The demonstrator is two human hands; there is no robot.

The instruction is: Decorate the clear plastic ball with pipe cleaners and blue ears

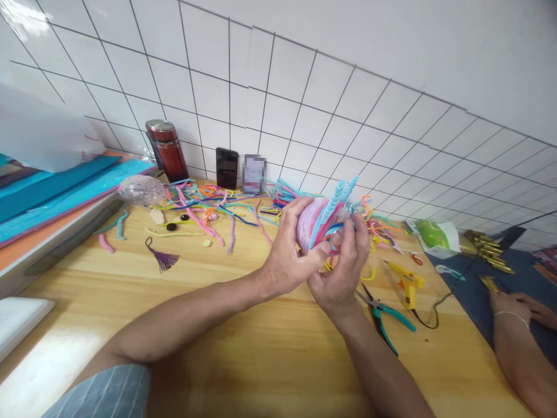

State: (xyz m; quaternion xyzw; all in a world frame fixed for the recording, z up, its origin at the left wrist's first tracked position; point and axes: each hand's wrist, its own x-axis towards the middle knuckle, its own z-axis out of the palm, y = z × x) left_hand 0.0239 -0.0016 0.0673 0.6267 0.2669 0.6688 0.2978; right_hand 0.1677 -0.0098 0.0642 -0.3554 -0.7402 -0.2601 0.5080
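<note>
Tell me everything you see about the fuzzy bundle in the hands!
The fuzzy bundle is rounded, banded in lilac, pink and light blue, and looks made of soft pipe cleaners. Light blue, bumpy stalks poke up from it. It is held up over the wooden table, the left hand on its left side and the right hand on its right. The hands hide part of it.

Craft piece [314, 223] striped lilac, pink, light blue. Glue gun [408, 284] yellow. Tassel [165, 259] purple. Wall [285, 87] white, black-gridded.
</note>
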